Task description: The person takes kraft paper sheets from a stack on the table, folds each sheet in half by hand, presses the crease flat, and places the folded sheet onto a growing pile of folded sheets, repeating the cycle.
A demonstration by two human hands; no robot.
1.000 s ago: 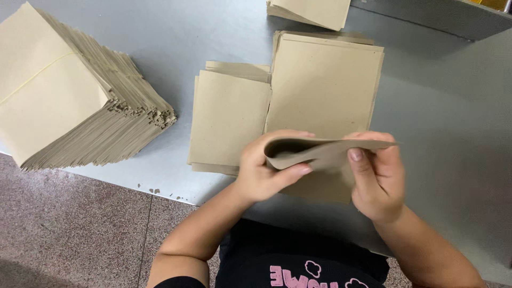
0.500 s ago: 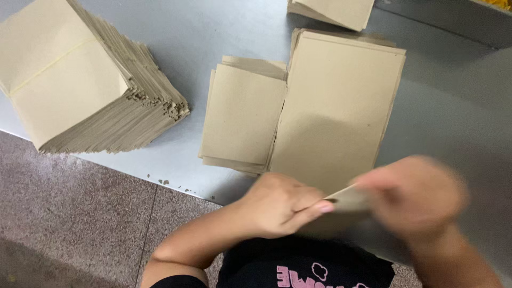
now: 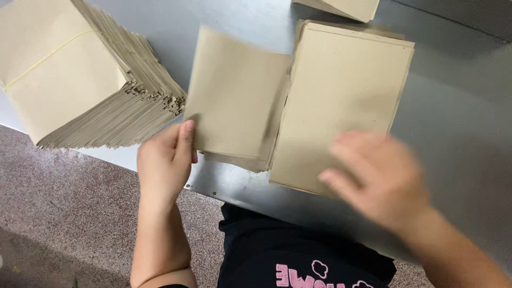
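My left hand (image 3: 166,160) grips the near left corner of a folded brown paper sheet (image 3: 234,93) and holds it over a small pile of folded sheets (image 3: 240,160) on the grey table (image 3: 458,122). My right hand (image 3: 381,178) is blurred, fingers spread and holding nothing, just over the near edge of a stack of large flat brown sheets (image 3: 344,93).
A tall fanned stack of folded brown paper (image 3: 80,80) fills the table's left end. Another paper stack (image 3: 341,8) shows at the far edge. The table's near edge runs diagonally above a speckled floor (image 3: 58,213) and my dark shirt (image 3: 298,256).
Both hands were folding one sheet in front of my body. Now the left hand has carried the folded sheet to the small pile, and the right hand has let go and moved over the large stack.
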